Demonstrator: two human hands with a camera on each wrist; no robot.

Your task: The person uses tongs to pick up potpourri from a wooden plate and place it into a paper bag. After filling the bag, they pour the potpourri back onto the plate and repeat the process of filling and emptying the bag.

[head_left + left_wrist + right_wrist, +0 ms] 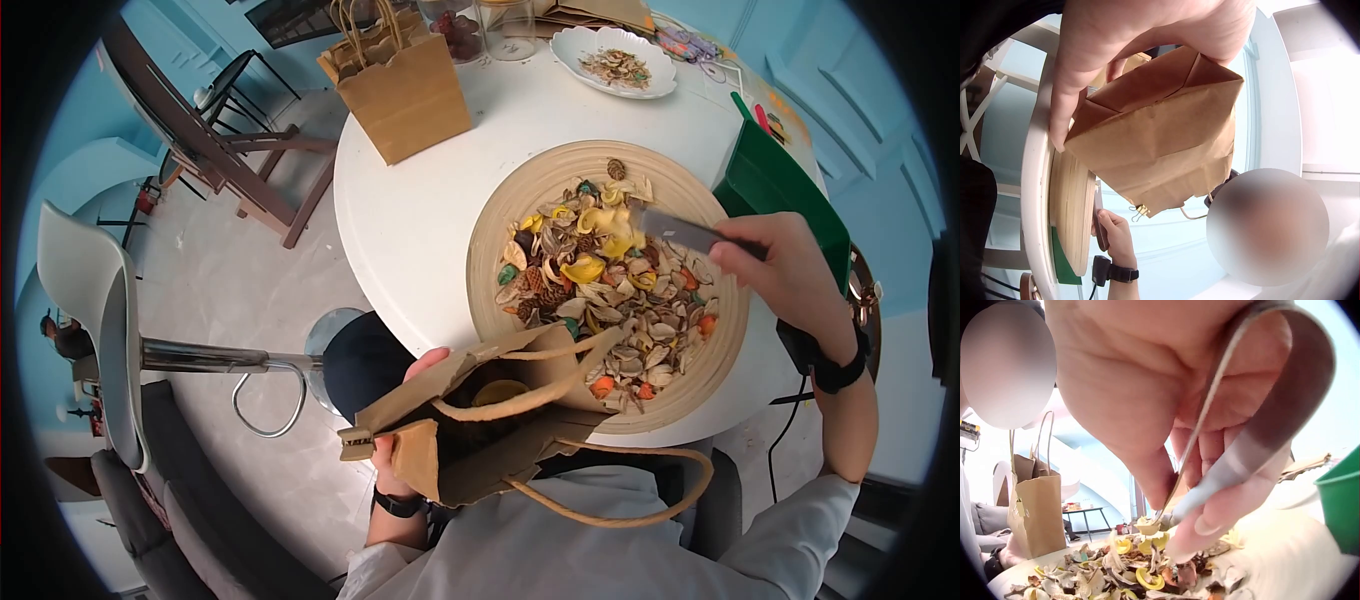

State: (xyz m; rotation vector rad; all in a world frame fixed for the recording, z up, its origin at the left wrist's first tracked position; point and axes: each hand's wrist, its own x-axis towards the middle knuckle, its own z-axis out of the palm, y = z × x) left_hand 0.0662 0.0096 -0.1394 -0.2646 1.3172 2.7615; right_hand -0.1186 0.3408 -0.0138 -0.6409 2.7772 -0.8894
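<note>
My right hand (790,265) grips grey metal tongs (685,232) over a round wooden tray (488,210) heaped with potpourri (600,290): dried petals, pods, small cones, and yellow, orange and green pieces. In the right wrist view, the tong tips meet at a small pale-yellow piece (1147,526) just above the heap. My left hand (390,470) holds a brown paper bag (520,440) by its side and lower part, its mouth tilted up beside the tray. A yellowish piece (500,391) shows inside. On the bag's top edge sits a gold binder clip (1141,211).
Another brown paper bag (405,100) stands at the table's back left, near glass jars (508,30). A scalloped white plate (575,72) holds more dried bits. Right of the tray is a green bin (785,185). A white stool (90,290) is on the left.
</note>
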